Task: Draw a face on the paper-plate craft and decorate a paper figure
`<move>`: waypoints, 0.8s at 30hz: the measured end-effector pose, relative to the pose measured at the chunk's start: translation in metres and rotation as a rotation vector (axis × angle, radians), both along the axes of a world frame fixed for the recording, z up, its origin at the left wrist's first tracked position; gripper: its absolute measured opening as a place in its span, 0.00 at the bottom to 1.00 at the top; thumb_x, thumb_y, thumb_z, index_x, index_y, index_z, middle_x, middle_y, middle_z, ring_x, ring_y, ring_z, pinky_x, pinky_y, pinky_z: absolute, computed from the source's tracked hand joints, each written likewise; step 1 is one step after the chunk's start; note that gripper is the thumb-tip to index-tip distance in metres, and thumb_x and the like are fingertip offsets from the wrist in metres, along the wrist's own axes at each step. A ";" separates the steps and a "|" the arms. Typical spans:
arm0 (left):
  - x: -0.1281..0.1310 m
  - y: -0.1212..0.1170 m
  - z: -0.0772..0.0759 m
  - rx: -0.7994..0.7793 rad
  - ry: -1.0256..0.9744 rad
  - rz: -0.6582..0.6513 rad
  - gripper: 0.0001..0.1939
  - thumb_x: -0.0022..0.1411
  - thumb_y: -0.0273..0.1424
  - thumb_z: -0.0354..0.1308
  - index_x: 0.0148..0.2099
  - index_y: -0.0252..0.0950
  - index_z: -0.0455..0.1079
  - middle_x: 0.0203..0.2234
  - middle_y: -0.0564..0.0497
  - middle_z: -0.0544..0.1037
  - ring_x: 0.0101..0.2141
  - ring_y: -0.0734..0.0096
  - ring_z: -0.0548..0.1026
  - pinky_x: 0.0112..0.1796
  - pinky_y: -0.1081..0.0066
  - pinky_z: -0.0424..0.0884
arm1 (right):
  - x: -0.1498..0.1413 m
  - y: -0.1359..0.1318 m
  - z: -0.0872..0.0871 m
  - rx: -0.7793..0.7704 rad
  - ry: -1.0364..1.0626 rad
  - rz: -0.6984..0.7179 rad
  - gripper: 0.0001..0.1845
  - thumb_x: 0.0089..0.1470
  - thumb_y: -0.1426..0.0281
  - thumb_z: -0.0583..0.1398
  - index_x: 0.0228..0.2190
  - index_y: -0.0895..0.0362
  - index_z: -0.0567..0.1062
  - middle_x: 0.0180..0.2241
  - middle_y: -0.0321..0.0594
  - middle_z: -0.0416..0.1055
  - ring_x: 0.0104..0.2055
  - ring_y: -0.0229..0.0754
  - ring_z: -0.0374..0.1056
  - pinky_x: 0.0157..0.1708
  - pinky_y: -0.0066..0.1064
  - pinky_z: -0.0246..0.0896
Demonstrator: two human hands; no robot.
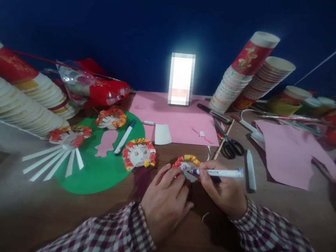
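My right hand grips a white marker with its purple tip on the pale middle of a paper-cup cutout. Curled red and yellow strips form the rim of that cutout. Over its left and lower part lies my left hand, fingers bent and holding it down on the table; some fingertips are hidden behind the hand. Just left is a similar cutout with a drawn face. Farther left, another curled-rim cutout rests on a green paper disc beside a pink fish-shaped cutout and a blue-capped marker.
Scissors, a wooden stick and a light marker lie right of the hands. Pink sheets spread behind, below a lit phone. Leaning paper-cup stacks stand at both sides. A strip-cut cup piece sits left.
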State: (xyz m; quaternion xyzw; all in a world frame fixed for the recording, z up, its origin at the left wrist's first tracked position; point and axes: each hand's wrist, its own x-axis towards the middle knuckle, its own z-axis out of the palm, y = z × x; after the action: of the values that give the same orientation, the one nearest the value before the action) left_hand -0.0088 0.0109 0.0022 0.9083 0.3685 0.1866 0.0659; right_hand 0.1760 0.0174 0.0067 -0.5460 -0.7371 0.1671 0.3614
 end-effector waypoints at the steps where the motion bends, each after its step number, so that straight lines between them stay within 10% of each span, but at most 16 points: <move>1: 0.000 0.000 0.000 0.001 0.004 0.000 0.18 0.58 0.40 0.57 0.47 0.33 0.67 0.42 0.48 0.72 0.51 0.60 0.63 0.58 0.57 0.51 | 0.000 0.000 0.000 0.006 -0.002 0.000 0.05 0.55 0.70 0.55 0.30 0.56 0.70 0.25 0.37 0.71 0.26 0.38 0.67 0.28 0.28 0.63; 24: -0.007 -0.003 0.010 0.101 0.083 -0.023 0.17 0.63 0.43 0.50 0.43 0.35 0.69 0.51 0.49 0.68 0.53 0.62 0.61 0.59 0.58 0.51 | 0.005 -0.001 0.000 0.135 0.081 -0.120 0.06 0.56 0.68 0.55 0.30 0.55 0.70 0.24 0.37 0.70 0.24 0.38 0.67 0.24 0.28 0.61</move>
State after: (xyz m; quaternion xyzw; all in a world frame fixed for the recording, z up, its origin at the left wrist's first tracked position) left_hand -0.0158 0.0079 0.0119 0.9217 0.3504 0.1665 0.0068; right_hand 0.1810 0.0167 0.0069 -0.5563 -0.6975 0.1169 0.4362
